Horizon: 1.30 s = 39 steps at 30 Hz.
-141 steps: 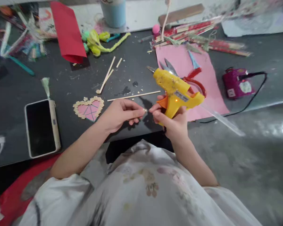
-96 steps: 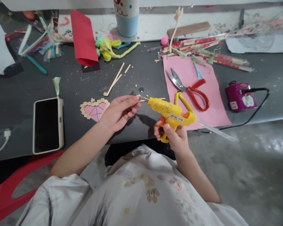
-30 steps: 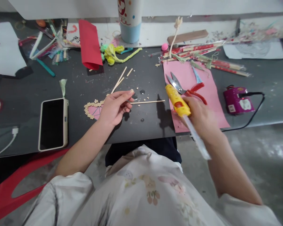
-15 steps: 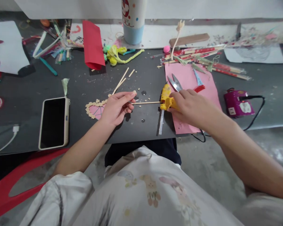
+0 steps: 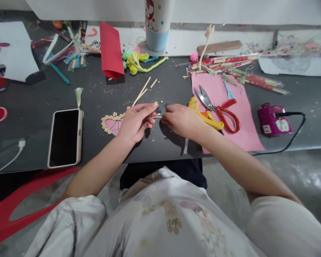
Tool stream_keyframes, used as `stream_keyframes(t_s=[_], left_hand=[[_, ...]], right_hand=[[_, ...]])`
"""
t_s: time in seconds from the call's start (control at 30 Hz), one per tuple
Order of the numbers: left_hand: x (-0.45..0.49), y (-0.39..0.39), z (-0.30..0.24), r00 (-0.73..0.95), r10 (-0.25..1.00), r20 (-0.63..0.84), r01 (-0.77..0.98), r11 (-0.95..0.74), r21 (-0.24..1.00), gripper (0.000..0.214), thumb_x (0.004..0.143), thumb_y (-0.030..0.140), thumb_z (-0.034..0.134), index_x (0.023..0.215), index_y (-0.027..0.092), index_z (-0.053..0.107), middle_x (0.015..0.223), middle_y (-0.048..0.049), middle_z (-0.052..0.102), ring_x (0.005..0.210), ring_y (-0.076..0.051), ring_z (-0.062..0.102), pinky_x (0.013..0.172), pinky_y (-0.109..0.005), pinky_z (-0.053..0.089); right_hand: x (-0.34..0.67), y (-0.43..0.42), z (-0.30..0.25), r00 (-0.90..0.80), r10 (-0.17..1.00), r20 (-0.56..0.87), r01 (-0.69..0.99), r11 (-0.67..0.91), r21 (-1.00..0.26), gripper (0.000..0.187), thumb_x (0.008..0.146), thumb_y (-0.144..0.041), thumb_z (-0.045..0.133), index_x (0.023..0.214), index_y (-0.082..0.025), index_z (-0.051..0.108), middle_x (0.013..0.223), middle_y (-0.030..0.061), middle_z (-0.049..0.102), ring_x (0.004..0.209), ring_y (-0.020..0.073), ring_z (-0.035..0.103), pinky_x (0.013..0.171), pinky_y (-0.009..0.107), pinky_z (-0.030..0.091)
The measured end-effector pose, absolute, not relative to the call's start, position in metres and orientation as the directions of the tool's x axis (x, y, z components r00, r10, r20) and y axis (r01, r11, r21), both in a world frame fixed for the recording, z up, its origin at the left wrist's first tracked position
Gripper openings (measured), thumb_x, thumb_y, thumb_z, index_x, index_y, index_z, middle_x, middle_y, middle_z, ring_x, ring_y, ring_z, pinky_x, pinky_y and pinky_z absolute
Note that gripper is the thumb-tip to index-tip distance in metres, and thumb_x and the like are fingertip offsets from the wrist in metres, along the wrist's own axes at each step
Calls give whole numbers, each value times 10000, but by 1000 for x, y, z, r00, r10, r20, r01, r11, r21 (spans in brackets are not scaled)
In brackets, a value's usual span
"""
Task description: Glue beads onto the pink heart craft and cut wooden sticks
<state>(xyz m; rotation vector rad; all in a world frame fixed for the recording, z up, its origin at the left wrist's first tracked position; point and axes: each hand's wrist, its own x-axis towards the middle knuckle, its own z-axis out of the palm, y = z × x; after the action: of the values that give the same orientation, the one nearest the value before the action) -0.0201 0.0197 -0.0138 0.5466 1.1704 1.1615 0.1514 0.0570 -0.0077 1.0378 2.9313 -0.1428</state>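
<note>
My left hand (image 5: 136, 121) hovers just above the dark table, its thumb and fingers pinched on a small pale bit (image 5: 155, 104). My right hand (image 5: 180, 119) is close beside it, fingers curled down onto a thin wooden stick (image 5: 157, 116) that shows only between the two hands. The yellow glue gun (image 5: 194, 104) lies on the table behind my right hand, partly hidden by it, its clear glue stick (image 5: 186, 145) pointing toward me. A pink heart (image 5: 111, 124) edged with pale beads lies under and to the left of my left hand.
Red-handled scissors (image 5: 230, 114) lie on a pink sheet (image 5: 246, 132). A phone (image 5: 65, 137) lies at the left and a purple corded device (image 5: 273, 119) at the right. A red folded paper (image 5: 111, 50), a cup (image 5: 156, 25), loose sticks (image 5: 143, 91) and craft scraps lie at the back.
My right hand laid the glue gun down by the scissors, let it go and moved left onto the thin stick. My left hand kept its pinch and barely moved.
</note>
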Motion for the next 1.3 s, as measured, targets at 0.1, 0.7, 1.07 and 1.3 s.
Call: stream_keyframes(t_s=[0.1, 0.7, 1.07, 1.3], left_hand=[[-20, 19, -13, -33, 908, -418, -407, 370, 835, 220, 692, 302, 800, 811, 143, 706, 598, 43, 619, 438, -11, 542, 373, -103, 379], [-15, 13, -12, 58, 905, -420, -384, 409, 828, 260, 659, 322, 818, 816, 143, 716, 896, -42, 753, 498, -23, 587, 414, -120, 454], [-15, 13, -11, 86, 896, -435, -405, 431, 807, 244, 653, 306, 819, 807, 145, 718, 844, -26, 743, 473, -20, 578, 399, -119, 446], [-14, 13, -11, 127, 888, -443, -414, 453, 790, 204, 683, 283, 792, 813, 144, 717, 795, -16, 732, 453, -20, 564, 395, -124, 438]], right_hand=[[150, 57, -8, -784, 618, -63, 621, 779, -92, 236, 936, -208, 467, 876, -141, 685, 883, 97, 644, 808, 201, 550, 663, 314, 322], [154, 53, 19, -637, 753, 167, 707, 657, -263, 97, 787, -150, 533, 805, -158, 628, 777, 67, 633, 753, 205, 564, 681, 312, 387], [153, 50, 24, -617, 760, 205, 683, 646, -341, 107, 846, -179, 505, 826, -171, 610, 781, 63, 621, 768, 200, 558, 723, 323, 411], [155, 49, 28, -641, 719, 268, 598, 687, -413, 160, 908, -182, 464, 875, -170, 619, 847, 76, 649, 823, 191, 581, 759, 318, 437]])
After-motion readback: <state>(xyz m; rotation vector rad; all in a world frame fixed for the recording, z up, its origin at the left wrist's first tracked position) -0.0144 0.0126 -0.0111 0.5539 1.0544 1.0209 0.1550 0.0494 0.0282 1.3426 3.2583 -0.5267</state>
